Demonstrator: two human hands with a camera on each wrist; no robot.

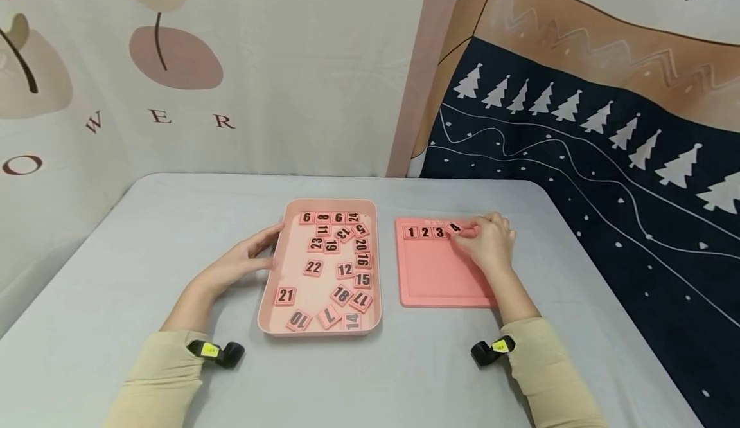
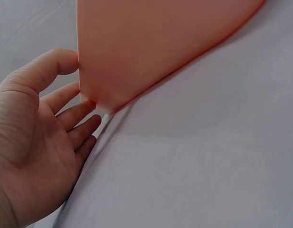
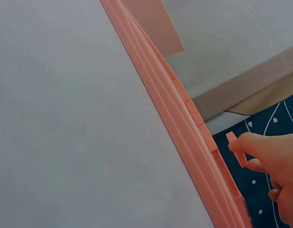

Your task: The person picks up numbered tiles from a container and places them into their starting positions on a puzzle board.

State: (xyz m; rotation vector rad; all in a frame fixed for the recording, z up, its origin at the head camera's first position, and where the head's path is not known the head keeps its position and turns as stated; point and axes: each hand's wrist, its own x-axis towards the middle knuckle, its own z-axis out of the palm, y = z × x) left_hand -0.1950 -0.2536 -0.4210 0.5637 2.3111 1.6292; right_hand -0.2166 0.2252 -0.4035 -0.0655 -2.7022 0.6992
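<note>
Pinching the 4 tile (image 1: 455, 228), likely light and hard, my right hand (image 1: 489, 243) should hold its sides. My left hand (image 1: 239, 262) loosely touches the tray (image 1: 291, 254).

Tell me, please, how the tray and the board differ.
The tray is pale pink, while the board is a stronger pink. The tray runs longer front to back than the board. The tray's tiles lie scattered at varied angles; the board has 1, 2 and 3 in a row. Both rest on the table.
</note>
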